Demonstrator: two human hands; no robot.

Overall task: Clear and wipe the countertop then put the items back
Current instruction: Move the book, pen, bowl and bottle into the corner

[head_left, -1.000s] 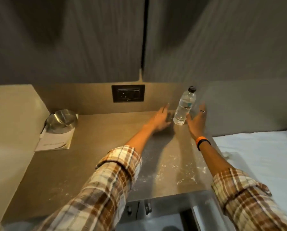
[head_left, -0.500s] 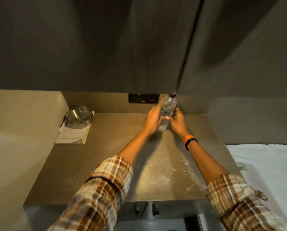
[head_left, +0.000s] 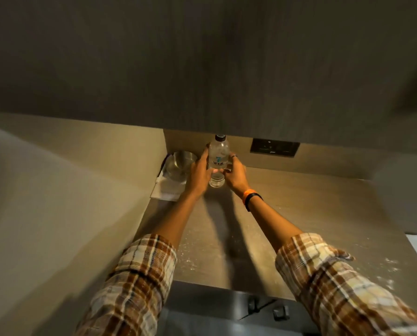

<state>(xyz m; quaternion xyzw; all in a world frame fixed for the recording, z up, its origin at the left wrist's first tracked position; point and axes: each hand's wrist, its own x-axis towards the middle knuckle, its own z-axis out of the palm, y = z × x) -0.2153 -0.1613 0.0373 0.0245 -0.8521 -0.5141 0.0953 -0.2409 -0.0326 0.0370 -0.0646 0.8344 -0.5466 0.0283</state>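
The water bottle point(head_left: 218, 156) stands upright at the back of the bench point(head_left: 299, 214), clasped between left hand point(head_left: 199, 174) and right hand point(head_left: 235, 173) — clearing step, apparently. Next: lift it clear of the steel bowl point(head_left: 180, 163) beside it — powder remains on the bench.

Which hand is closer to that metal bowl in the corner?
Left. The left hand grips the bottle right beside the bowl; the right hand is on the bottle's far side.

Dim warm light, long forearm shadows, blurred edges, wide-angle warp
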